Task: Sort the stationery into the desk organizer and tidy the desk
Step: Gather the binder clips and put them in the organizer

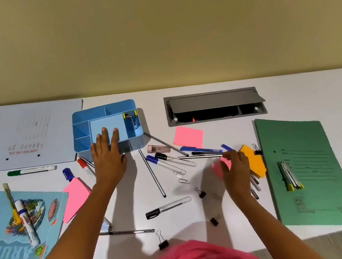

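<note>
The blue desk organizer [81,120] stands at the back left of the white desk, with a blue note pad and a staple remover [130,118] inside. My left hand [108,155] lies flat with straight fingers on the organizer's front edge and the blue pad. My right hand [236,168] pinches a pink sticky-note pad [218,167] beside an orange pad [254,159]. Markers [170,162], pens, thin rods, paper clips [181,177] and binder clips [201,193] lie scattered between my hands.
A blue folder [23,132] lies at the back left and a green folder [307,167] with a stapler on the right. An open cable hatch [215,105] sits in the desk. Pink pads [188,136], a notebook [8,227] with markers and a ruler [127,232] lie nearby.
</note>
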`<state>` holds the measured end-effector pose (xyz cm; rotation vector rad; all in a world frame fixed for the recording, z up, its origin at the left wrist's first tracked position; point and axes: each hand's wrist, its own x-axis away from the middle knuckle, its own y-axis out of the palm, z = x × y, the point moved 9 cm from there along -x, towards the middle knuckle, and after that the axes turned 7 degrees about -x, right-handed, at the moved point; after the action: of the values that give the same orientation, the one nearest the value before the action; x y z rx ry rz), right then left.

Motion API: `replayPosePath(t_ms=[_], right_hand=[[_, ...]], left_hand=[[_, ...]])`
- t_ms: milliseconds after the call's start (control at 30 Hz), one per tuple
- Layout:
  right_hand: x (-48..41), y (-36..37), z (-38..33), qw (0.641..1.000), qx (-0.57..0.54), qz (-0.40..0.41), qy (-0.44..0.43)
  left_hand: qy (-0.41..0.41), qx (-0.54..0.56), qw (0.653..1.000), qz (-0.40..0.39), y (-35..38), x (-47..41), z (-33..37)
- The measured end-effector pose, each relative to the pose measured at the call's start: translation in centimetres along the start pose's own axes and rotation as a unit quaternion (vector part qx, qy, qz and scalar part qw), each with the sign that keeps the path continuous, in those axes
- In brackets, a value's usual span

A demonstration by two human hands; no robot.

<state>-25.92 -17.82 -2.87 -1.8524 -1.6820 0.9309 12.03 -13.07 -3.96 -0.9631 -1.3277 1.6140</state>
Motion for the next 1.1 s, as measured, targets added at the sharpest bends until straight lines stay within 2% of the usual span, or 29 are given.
replayPosePath(t_ms=[133, 233, 333, 467, 600, 733, 933, 1000, 1100], right_hand=[[0.8, -5.2, 6.2, 0.991, 0.018, 0.067, 0.111], [1.4, -8.5, 8.8, 0.979, 0.030, 0.124, 0.156], [2.3, -9.7, 11.9, 0.964, 0.029, 0.100, 0.244], [2.6, -10.3, 14.3, 0.951, 0.095, 0.103, 0.275], [2.3, -9.9, 14.4, 0.948, 0.169, 0.069, 0.262], [2.2, -9.6, 13.7, 0.951, 0.160, 0.071, 0.256], [1.6, -9.0, 9.0, 0.961, -0.024, 0.157, 0.229], [1.2, -7.9, 6.2, 0.959, -0.091, 0.151, 0.223], [0.3, -5.7, 0.5, 0.974, -0.126, 0.127, 0.142]], left_hand=[[0.003, -0.009, 1.000, -0.003, 0.0, -0.1, -0.1], [0.007, -0.017, 1.000, -0.007, -0.3, 0.0, 0.1], [0.005, -0.014, 1.000, -0.012, -0.3, 0.0, 0.1], [0.003, -0.016, 1.000, -0.025, -0.2, 0.0, 0.1], [0.003, -0.019, 0.999, -0.029, -0.2, -0.1, 0.2], [0.001, -0.023, 0.999, -0.040, -0.1, -0.2, 0.1], [0.003, -0.028, 0.999, -0.041, -0.2, 0.1, 0.0], [0.000, -0.033, 0.999, -0.044, -0.1, 0.3, -0.2], [-0.008, -0.031, 0.998, -0.050, -0.2, 0.4, -0.2]])
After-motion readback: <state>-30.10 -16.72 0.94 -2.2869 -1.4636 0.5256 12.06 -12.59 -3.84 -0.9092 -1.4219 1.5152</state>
